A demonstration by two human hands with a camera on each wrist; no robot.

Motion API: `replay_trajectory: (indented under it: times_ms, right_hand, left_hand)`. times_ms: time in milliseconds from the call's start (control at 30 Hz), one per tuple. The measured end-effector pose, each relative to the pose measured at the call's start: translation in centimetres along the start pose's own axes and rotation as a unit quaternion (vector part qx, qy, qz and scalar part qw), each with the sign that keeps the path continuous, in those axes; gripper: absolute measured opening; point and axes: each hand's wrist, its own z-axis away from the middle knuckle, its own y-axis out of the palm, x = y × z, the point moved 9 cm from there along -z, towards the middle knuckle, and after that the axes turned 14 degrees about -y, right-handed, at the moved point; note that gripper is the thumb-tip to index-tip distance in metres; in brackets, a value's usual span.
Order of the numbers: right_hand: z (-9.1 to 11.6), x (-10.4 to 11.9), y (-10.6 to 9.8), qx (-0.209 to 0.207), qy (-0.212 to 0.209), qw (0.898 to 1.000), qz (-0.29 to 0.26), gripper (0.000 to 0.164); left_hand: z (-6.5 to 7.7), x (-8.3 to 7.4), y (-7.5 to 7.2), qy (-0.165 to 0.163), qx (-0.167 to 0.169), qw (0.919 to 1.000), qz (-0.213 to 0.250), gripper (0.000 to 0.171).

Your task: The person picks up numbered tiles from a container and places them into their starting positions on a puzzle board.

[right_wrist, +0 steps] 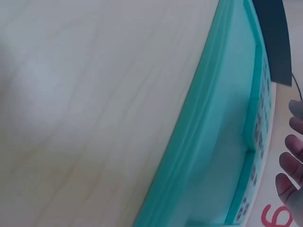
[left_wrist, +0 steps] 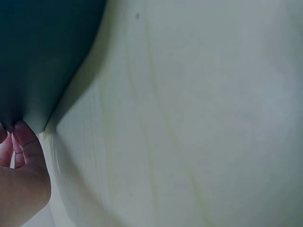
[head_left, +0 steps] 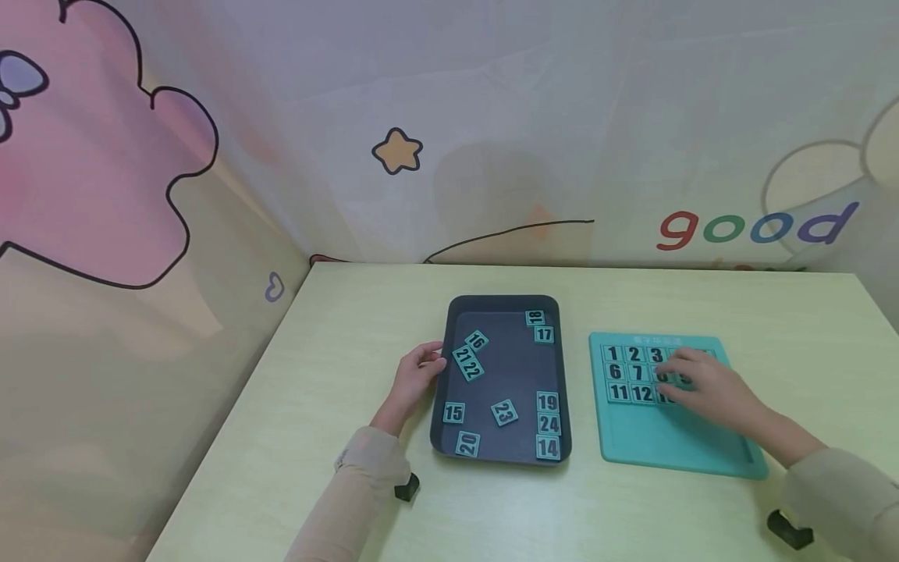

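A dark tray (head_left: 500,375) holds loose teal number tiles, among them the 23 tile (head_left: 504,412), the 15 tile (head_left: 453,413) and the 16 tile (head_left: 477,340). At its left edge, my left hand (head_left: 417,375) pinches the rim between thumb and fingers; the left wrist view shows these fingertips (left_wrist: 27,135) at the tray's edge. To the right, a teal number board (head_left: 674,441) carries rows of tiles starting from 1. My right hand (head_left: 709,390) is over these rows, fingers loosely bent, covering several tiles near 13. The right wrist view shows its fingers (right_wrist: 289,165) apart, holding nothing visible.
Both tray and board lie on a pale wooden table (head_left: 351,312). Behind it stands a printed backdrop (head_left: 506,156) with a star and the word "good". Dark wrist-camera pieces (head_left: 407,488) show below the sleeves.
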Motion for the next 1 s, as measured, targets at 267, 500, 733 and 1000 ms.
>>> replay_trajectory:
  times_ms: [267, 500, 733, 1000]
  right_hand:
    - [-2.3, 3.6, -0.2, -0.032, -0.044, 0.998, -0.013, 0.022]
    - [-4.1, 5.6, 1.2, 0.016, -0.034, 0.999, -0.033, 0.029]
    - [-5.6, 8.2, 2.4, 0.040, -0.083, 0.995, -0.033, 0.028]
    - [-6.5, 11.7, 3.8, 0.058, -0.170, 0.984, -0.021, 0.028]
  left_hand:
    - [0.0, 0.1, 0.0, -0.002, 0.001, 1.0000, 0.001, 0.033]
    - [0.1, 0.0, 0.0, 0.002, 0.002, 1.0000, -0.006, 0.033]
    - [-0.1, 0.1, -0.1, 0.000, -0.004, 1.0000, -0.005, 0.033]
    - [0.0, -0.1, -0.1, 0.004, -0.003, 0.9999, -0.010, 0.033]
